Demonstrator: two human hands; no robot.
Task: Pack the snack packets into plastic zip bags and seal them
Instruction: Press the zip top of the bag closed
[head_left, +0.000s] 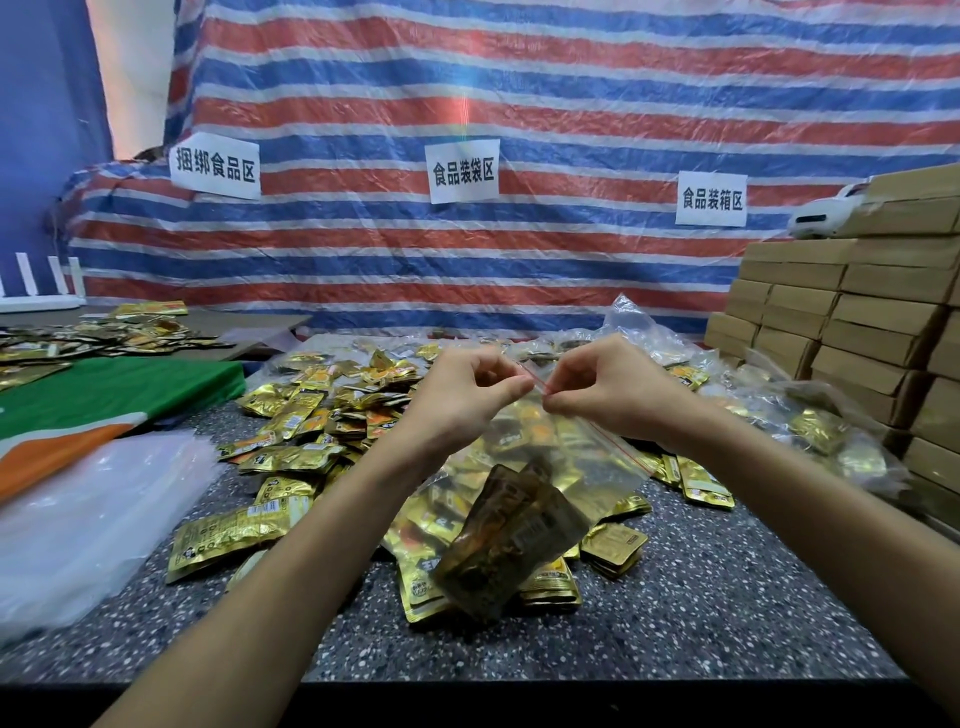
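Two hands' fingers (519, 385) clamp the red-lined mouth of the zip bag (587, 457), left hand (460, 397) at nine o'clock, right hand (615, 395) at three; snack packets (498, 551) inside look blurred.

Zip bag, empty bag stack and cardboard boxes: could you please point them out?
zip bag (582, 452): head view, clear wall below seal
empty bag stack (78, 519): head view, top sheet
cardboard boxes (872, 322): head view, box side

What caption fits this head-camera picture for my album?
Left hand and right hand pinch the red seal of a zip bag holding snack packets, at a table strewn with more.
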